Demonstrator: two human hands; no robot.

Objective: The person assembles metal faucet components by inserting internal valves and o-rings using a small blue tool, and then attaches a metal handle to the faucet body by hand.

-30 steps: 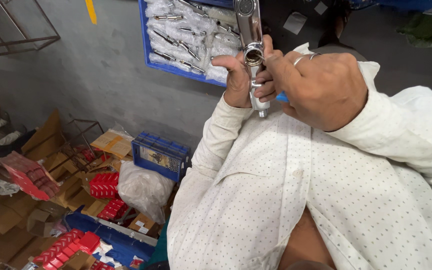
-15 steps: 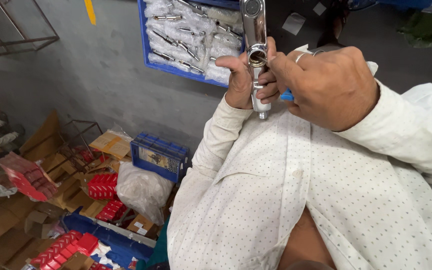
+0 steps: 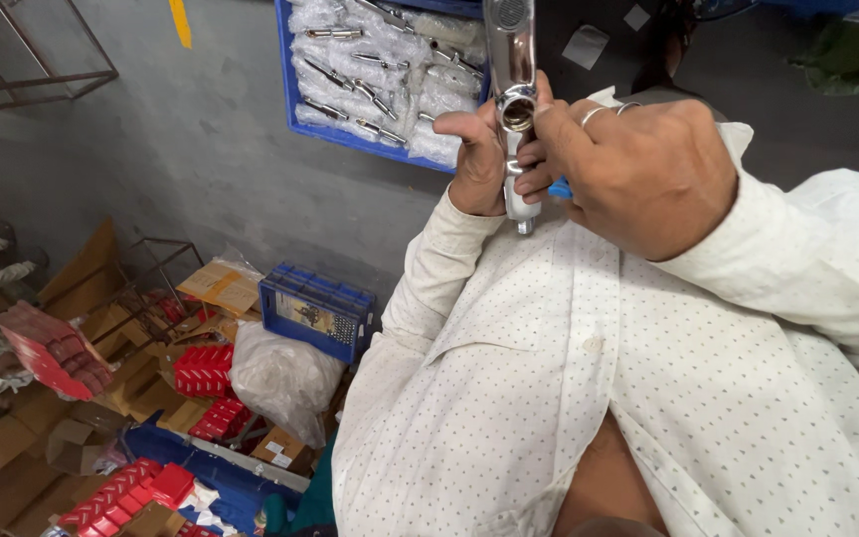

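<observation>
Both hands hold a long, shiny chrome metal tap fitting upright in front of the white dotted shirt: the left hand is clenched around its lower body, and the right hand, wearing rings, grasps it from the other side with fingertips pressed near the fitting's round opening. Just behind the fitting lies a blue plastic crate filled with plastic-bagged chrome parts, on the grey floor. Lower left, red boxes and brown cardboard cartons lie well apart from the hands.

Blue crate of bagged, seemingly metal, parts
</observation>
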